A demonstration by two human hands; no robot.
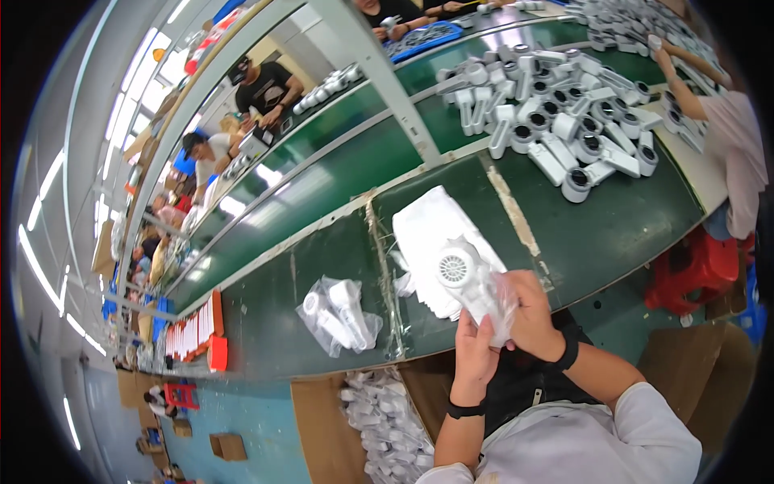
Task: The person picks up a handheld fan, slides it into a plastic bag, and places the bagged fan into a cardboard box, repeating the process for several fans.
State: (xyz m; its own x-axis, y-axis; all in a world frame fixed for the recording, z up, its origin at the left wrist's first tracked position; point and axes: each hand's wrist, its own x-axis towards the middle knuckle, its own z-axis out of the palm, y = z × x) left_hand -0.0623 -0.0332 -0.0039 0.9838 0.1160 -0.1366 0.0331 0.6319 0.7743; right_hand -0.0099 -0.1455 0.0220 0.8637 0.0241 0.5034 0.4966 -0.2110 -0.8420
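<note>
In front of me, both hands hold a white hair-dryer-shaped device [456,269] with a round slotted grille, its handle inside a clear plastic bag [506,310]. My left hand [476,347] closes on the handle end from below. My right hand [530,316] grips the bag from the right side. Beneath the device a stack of white plastic bags [431,218] lies on the green bench. To the left rest two bagged white devices [339,315], side by side.
A large heap of white devices [564,121] covers the bench at the far right, where another person's arm [681,85] reaches in. Below the bench, a cardboard box [318,419] holds several bagged devices [387,423]. An orange-edged box [193,335] stands left. A metal post [395,89] rises behind.
</note>
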